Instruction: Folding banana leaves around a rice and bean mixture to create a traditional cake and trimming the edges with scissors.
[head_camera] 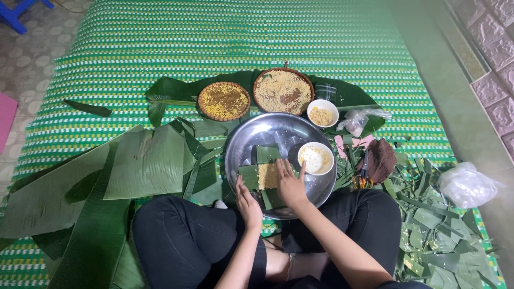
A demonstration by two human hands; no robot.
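I sit cross-legged on a green striped mat with a round metal tray in front of me. In it lie crossed green leaf strips with a square patch of yellow grain at their middle. My right hand lies flat, fingers spread, on the right side of the grain and leaves. My left hand rests at the tray's near rim, fingers touching the lower left leaf. A small white bowl of pale filling stands in the tray beside my right hand.
Two woven baskets of grain and a second white bowl sit behind the tray on a big leaf. Large banana leaves lie left. Leaf scraps, scissors, a brown cloth and plastic bags lie right.
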